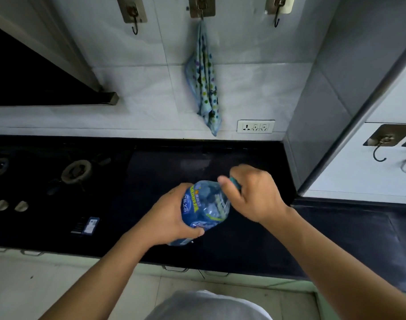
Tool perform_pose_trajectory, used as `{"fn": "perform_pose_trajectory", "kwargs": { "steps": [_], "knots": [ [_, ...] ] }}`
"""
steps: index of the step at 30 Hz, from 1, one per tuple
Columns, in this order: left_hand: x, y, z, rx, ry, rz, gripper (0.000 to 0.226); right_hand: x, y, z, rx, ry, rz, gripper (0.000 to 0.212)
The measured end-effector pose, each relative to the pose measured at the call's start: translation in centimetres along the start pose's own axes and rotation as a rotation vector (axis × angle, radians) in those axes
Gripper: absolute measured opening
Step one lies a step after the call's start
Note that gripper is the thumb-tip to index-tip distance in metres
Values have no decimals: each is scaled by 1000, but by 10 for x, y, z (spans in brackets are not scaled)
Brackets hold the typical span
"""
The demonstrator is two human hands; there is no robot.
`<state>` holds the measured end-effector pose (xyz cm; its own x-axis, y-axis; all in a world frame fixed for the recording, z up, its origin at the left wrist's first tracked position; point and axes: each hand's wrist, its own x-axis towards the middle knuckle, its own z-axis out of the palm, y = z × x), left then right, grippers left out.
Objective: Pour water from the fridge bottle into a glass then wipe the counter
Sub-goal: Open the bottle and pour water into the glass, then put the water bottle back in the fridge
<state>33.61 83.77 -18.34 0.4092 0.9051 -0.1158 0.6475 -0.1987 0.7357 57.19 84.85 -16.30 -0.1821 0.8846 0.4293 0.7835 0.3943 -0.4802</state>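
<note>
A clear blue plastic water bottle (206, 209) with a blue and yellow label is held tilted above the black counter (255, 245). My left hand (167, 218) grips the bottle's body from the left. My right hand (252, 192) curls round the bottle's neck, where a teal cap (234, 182) peeks out between the fingers. A blue cloth with coloured dots (205, 88) hangs from a wall hook above the counter. No glass is in view.
A gas hob with burners (76, 170) and knobs (20, 206) fills the counter's left side. A white socket strip (255, 126) sits on the tiled wall. A grey wall corner and white panel with hooks (382, 148) stand at the right.
</note>
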Motion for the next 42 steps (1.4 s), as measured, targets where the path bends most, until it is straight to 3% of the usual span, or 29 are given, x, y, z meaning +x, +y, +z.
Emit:
{"fn": "perform_pose_trajectory", "kwargs": {
  "steps": [2, 3, 5, 7, 8, 11, 12, 13, 16, 18, 20, 23, 25, 29, 32, 36, 42],
  "knots": [
    [2, -1, -9, -92, -154, 4, 85, -2, 2, -8, 72, 91, -301, 48],
    [3, 0, -9, -87, -175, 3, 84, -1, 4, -8, 97, 89, -311, 46],
    [6, 5, -1, -1, -76, -31, 79, 6, 4, -2, 90, -9, 41, 48],
    [8, 8, 11, 109, 61, -60, 75, 14, 4, 3, 23, -233, 449, 56],
    [7, 6, 15, 120, 90, -56, 75, 14, 5, 4, -32, -258, 443, 58],
    [7, 2, 11, 7, -3, -19, 83, 4, 5, -3, 20, 10, -41, 53],
    [6, 2, 9, -12, -35, -12, 83, 2, 5, -6, 61, 44, -95, 50],
    [6, 2, 8, -5, -31, -9, 82, 3, 4, -6, 85, 45, -52, 50],
    [7, 3, 17, 82, 84, -38, 76, 11, 0, 5, 35, -79, 370, 58],
    [6, 2, 26, 125, 118, -63, 76, 11, 3, 14, 49, -131, 539, 60],
    [4, -2, 30, 130, 146, -68, 80, 6, 6, 19, 212, -170, 617, 62],
    [0, -8, 20, 17, 224, -86, 79, -5, 0, 27, 843, -137, 849, 60],
    [-3, -10, 11, -97, 286, -120, 79, -15, -5, 43, 1082, -197, 1006, 61],
    [-15, -9, 0, -203, 357, -113, 81, -38, -31, 75, 1222, -460, 1163, 66],
    [-32, -11, -7, -264, 431, -124, 80, -39, -58, 93, 1378, -537, 1208, 61],
    [-69, -17, -25, -316, 553, -174, 84, -30, -96, 111, 1542, -606, 1177, 58],
    [-162, -42, -71, -419, 814, -282, 79, -22, -175, 141, 1538, -870, 1088, 72]
  ]
}}
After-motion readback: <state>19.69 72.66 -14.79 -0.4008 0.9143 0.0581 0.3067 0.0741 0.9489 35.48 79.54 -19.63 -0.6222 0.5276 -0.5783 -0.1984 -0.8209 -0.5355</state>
